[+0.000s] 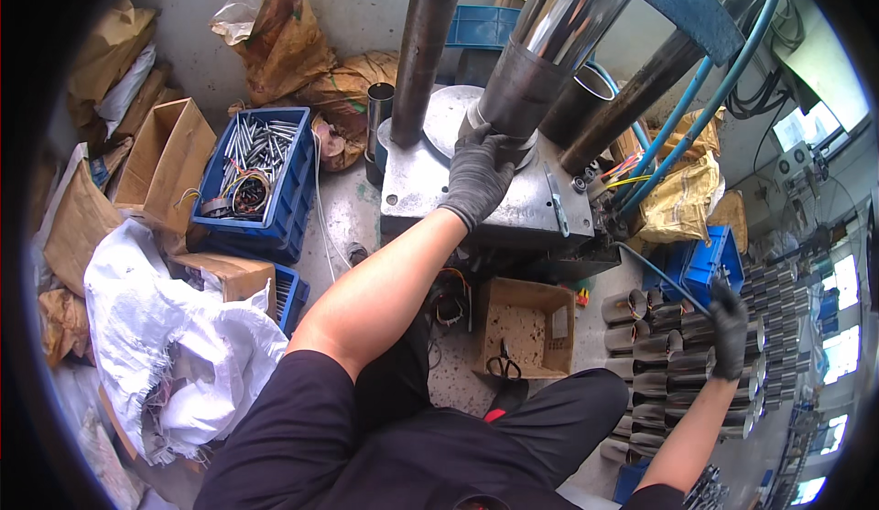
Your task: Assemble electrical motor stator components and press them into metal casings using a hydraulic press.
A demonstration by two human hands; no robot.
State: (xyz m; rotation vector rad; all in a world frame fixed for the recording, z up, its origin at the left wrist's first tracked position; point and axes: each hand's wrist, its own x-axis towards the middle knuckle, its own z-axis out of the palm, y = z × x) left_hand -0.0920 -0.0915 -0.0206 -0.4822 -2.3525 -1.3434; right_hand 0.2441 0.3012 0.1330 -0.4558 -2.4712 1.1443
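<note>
My left hand (481, 176), in a dark grey knitted glove, is closed against the near side of a metal sleeve (518, 89) low on the press. The sleeve stands over a round pad on the press's steel bed (412, 180), below a shiny ram (569, 6). Part of the sleeve's lower edge is hidden by my fingers. Off to the right, my right hand (730, 331), gloved too, closes at the end of a thin blue-grey lever (661, 276) that slopes down from the machine. A small light-blue knife-like tool (558, 208) lies on the bed's right edge.
Dark posts (426, 43) flank the ram, with blue hoses (705, 116) at right. Several metal tubes (650, 363) are stacked beside my right arm. A blue crate (298, 180) of metal rods stands left, a white sack (183, 327) nearer. A cardboard box (561, 363) sits below the bed.
</note>
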